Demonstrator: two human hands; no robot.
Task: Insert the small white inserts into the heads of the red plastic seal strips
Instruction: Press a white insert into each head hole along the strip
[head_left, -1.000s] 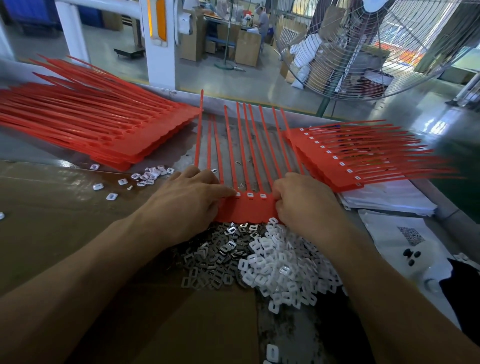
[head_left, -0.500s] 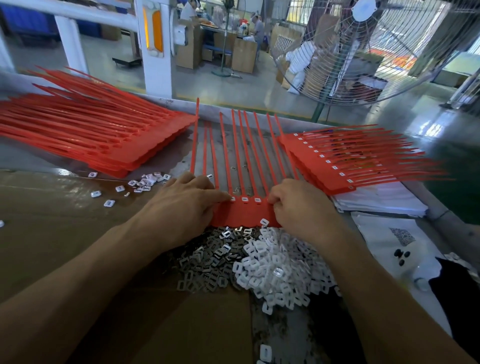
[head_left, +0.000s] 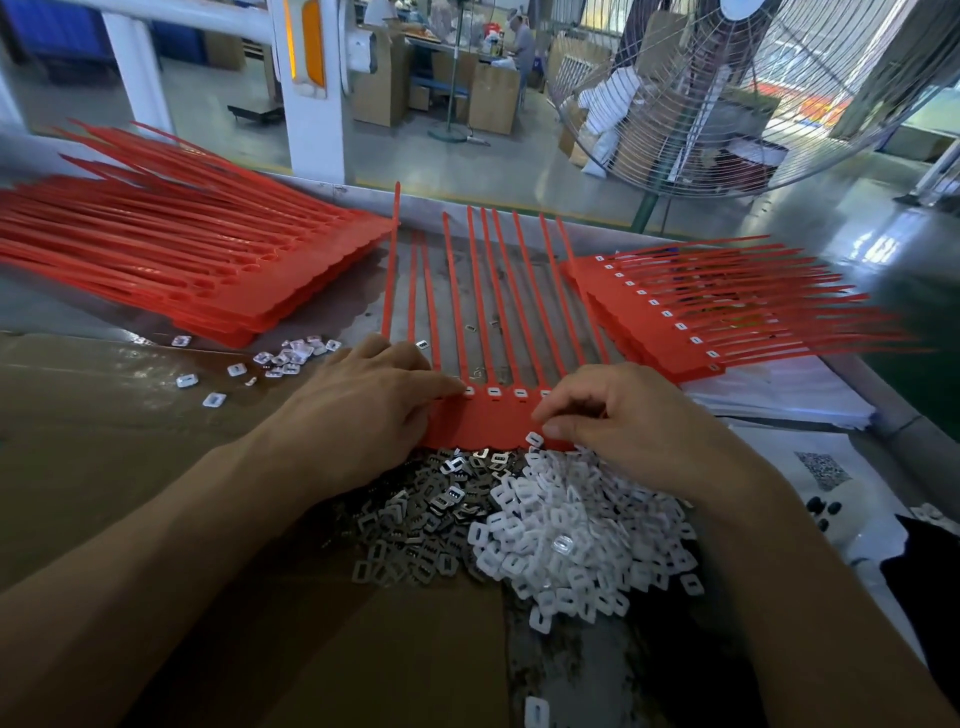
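Observation:
A red sheet of joined seal strips (head_left: 493, 421) lies flat in front of me, its tails pointing away. Three heads between my hands show white inserts (head_left: 493, 391). My left hand (head_left: 363, 400) rests on the sheet's left part, index fingertip touching the leftmost visible insert. My right hand (head_left: 623, 410) covers the right end with fingers curled down onto the heads; what it holds is hidden. A heap of white inserts (head_left: 571, 530) lies just below the sheet, beside a heap of small metal clips (head_left: 431, 514).
A stack of red strip sheets (head_left: 208, 260) lies at the left, another stack with white inserts (head_left: 701, 312) at the right. Loose inserts (head_left: 291, 356) are scattered left of my hand. White papers (head_left: 779, 395) and a large fan (head_left: 727, 93) are to the right.
My right hand has lifted slightly and its fingers curled over the sheet's right heads, thumb now showing. The left hand stays in place on the sheet.

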